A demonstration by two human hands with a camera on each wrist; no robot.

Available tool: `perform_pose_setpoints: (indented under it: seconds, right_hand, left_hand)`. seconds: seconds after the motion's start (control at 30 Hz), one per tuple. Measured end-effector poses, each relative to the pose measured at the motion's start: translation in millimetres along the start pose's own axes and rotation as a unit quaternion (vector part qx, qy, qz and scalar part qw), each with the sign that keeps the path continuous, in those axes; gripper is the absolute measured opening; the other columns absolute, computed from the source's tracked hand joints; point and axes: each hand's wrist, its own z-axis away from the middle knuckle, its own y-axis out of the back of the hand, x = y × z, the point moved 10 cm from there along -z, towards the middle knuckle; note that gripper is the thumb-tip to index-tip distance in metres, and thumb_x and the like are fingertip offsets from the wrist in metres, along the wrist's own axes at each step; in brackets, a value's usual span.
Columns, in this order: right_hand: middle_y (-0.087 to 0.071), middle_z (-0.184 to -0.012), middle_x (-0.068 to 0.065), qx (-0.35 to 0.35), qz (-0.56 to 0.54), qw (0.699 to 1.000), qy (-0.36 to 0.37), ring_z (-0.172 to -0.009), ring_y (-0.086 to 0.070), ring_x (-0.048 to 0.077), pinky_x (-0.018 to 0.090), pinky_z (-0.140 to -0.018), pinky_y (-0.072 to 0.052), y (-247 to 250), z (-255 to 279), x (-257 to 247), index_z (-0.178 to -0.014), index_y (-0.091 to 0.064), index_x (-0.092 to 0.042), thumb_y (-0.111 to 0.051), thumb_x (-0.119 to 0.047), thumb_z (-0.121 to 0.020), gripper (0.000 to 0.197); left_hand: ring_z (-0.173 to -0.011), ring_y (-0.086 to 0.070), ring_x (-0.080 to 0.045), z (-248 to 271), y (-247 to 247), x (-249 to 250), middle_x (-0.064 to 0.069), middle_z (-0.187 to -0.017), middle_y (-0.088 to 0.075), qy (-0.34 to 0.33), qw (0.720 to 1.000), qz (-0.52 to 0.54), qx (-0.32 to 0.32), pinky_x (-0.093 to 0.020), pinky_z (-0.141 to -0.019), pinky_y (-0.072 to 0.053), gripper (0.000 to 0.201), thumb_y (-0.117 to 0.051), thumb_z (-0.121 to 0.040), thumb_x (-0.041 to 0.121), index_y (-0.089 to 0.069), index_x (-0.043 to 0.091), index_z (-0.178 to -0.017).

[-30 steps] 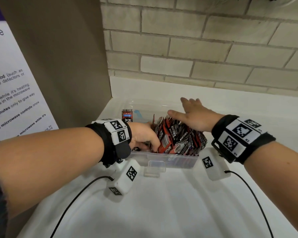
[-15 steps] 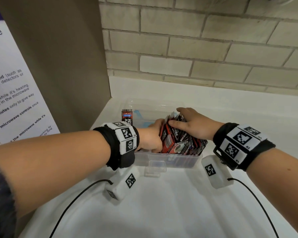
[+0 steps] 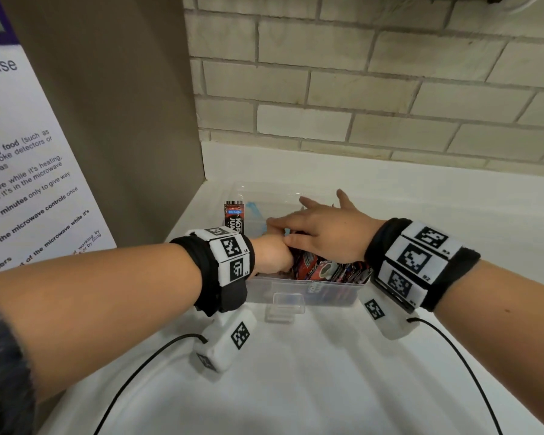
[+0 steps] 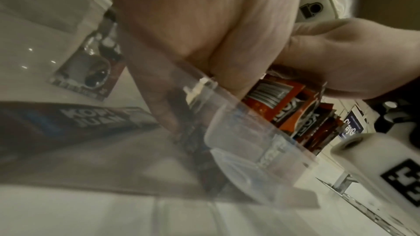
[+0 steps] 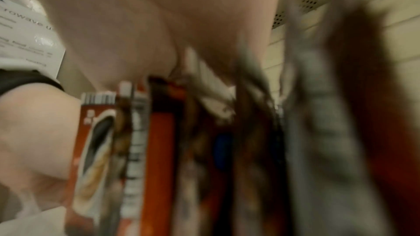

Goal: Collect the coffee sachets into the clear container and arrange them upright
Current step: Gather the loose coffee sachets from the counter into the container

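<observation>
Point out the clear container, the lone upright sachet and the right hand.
clear container (image 3: pixel 302 291): head view, front wall.
lone upright sachet (image 3: pixel 234 215): head view, upper printed face.
right hand (image 3: pixel 327 233): head view, back of hand.

The right hand (image 3: pixel 324 233) covers most tops of the sachets (image 3: pixel 330 271). The left hand (image 3: pixel 272 255) hides its own fingertips. The right wrist view is blurred; sachet print is unreadable there.

"KOPI" is read on a dark sachet (image 3: pixel 234 215) standing at the left end of the clear container (image 3: pixel 296 296), with "100%" on its blue band. "KOPI JUAN" shows on it through the container wall in the left wrist view. On the wall poster (image 3: pixel 22 171), "use", "smoke detectors", "five minutes" and "microwave controls" are legible.
</observation>
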Motion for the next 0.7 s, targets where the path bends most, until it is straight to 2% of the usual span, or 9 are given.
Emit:
perform_pose_setpoints:
  seconds: [0.07, 0.1, 0.23, 0.27, 0.33, 0.4, 0.53, 0.6, 0.7]
  right_hand:
    - [-0.043, -0.147, -0.008, 0.004, 0.027, 1.000, 0.000, -0.147, -0.009, 0.017, 0.061, -0.112, 0.006, 2, -5, -3, -0.142, -0.036, -0.043, -0.032, -0.045, -0.100, 0.042]
    - [-0.050, -0.140, -0.007, 0.008, 0.042, 0.999, 0.000, -0.146, -0.014, 0.017, 0.060, -0.113, 0.003, 4, -7, -4, -0.137, -0.044, -0.039, -0.035, -0.045, -0.099, 0.039]
    - [-0.064, -0.106, -0.005, 0.028, 0.080, 0.996, -0.006, -0.122, -0.047, 0.022, 0.054, -0.110, -0.014, 10, -13, -7, -0.098, -0.065, -0.027, -0.042, -0.038, -0.094, 0.026]
    - [-0.064, -0.102, -0.005, 0.031, 0.089, 0.996, -0.008, -0.114, -0.051, 0.021, 0.053, -0.108, -0.017, 10, -13, -7, -0.093, -0.065, -0.026, -0.043, -0.038, -0.094, 0.025]
    - [-0.062, -0.102, -0.005, 0.035, 0.103, 0.994, -0.007, -0.108, -0.052, 0.020, 0.053, -0.107, -0.019, 9, -14, -6, -0.090, -0.064, -0.027, -0.044, -0.039, -0.094, 0.024]
    - [-0.061, -0.105, -0.006, 0.032, 0.104, 0.994, -0.005, -0.108, -0.051, 0.020, 0.053, -0.107, -0.019, 7, -15, -5, -0.092, -0.066, -0.027, -0.045, -0.040, -0.094, 0.025]
    - [-0.061, -0.106, -0.006, 0.033, 0.099, 0.995, -0.003, -0.109, -0.050, 0.020, 0.053, -0.108, -0.018, 6, -18, -3, -0.094, -0.067, -0.027, -0.046, -0.040, -0.094, 0.025]
    - [-0.062, -0.106, -0.005, 0.032, 0.097, 0.995, -0.004, -0.108, -0.051, 0.021, 0.053, -0.108, -0.017, 5, -18, -2, -0.094, -0.068, -0.027, -0.047, -0.040, -0.094, 0.025]
    - [-0.061, -0.105, -0.005, 0.032, 0.096, 0.995, -0.005, -0.107, -0.051, 0.021, 0.052, -0.108, -0.018, 4, -18, -2, -0.093, -0.068, -0.025, -0.046, -0.039, -0.094, 0.027]
  left_hand:
    - [-0.093, -0.058, -0.036, 1, -1, 1, -0.019, -0.089, -0.053, -0.019, 1.000, 0.020, -0.009, -0.031, -0.068, -0.040, 0.026, -0.057, -0.086, -0.005, -0.055, -0.004, -0.112]
    - [-0.086, -0.055, -0.031, -1, -4, -3, -0.018, -0.086, -0.052, -0.021, 0.999, 0.039, -0.025, -0.032, -0.070, -0.041, 0.022, -0.058, -0.084, -0.007, -0.056, -0.002, -0.105]
    - [-0.099, -0.060, -0.029, 9, 13, -8, -0.016, -0.102, -0.064, -0.017, 0.996, 0.063, -0.064, -0.035, -0.089, -0.048, 0.028, -0.058, -0.081, -0.008, -0.063, 0.001, -0.108]
    - [-0.102, -0.063, -0.031, 10, 27, -5, -0.015, -0.107, -0.067, -0.020, 0.998, 0.025, -0.045, -0.037, -0.092, -0.050, 0.030, -0.060, -0.081, -0.005, -0.066, 0.002, -0.110]
    - [-0.095, -0.064, -0.024, 13, 65, 6, -0.009, -0.106, -0.070, -0.028, 0.995, -0.081, 0.046, -0.033, -0.083, -0.053, 0.026, -0.062, -0.083, 0.004, -0.069, 0.008, -0.108]
    - [-0.089, -0.062, -0.019, 21, 88, 17, -0.002, -0.099, -0.068, -0.027, 0.971, -0.213, 0.102, -0.030, -0.075, -0.050, 0.021, -0.068, -0.083, 0.020, -0.069, 0.012, -0.103]
    - [-0.076, -0.060, -0.018, 21, 56, 0, 0.000, -0.087, -0.069, 0.004, 0.905, -0.425, -0.013, -0.026, -0.061, -0.045, 0.037, -0.074, -0.077, 0.047, -0.070, 0.013, -0.091]
    - [-0.063, -0.051, -0.016, 20, 45, -9, 0.001, -0.071, -0.059, 0.020, 0.880, -0.474, -0.014, -0.025, -0.053, -0.039, 0.033, -0.072, -0.079, 0.045, -0.063, 0.014, -0.076]
    - [-0.055, -0.040, -0.014, 17, 32, -12, 0.003, -0.065, -0.045, 0.011, 0.854, -0.520, 0.005, -0.026, -0.054, -0.036, 0.019, -0.061, -0.089, 0.032, -0.062, 0.014, -0.083]
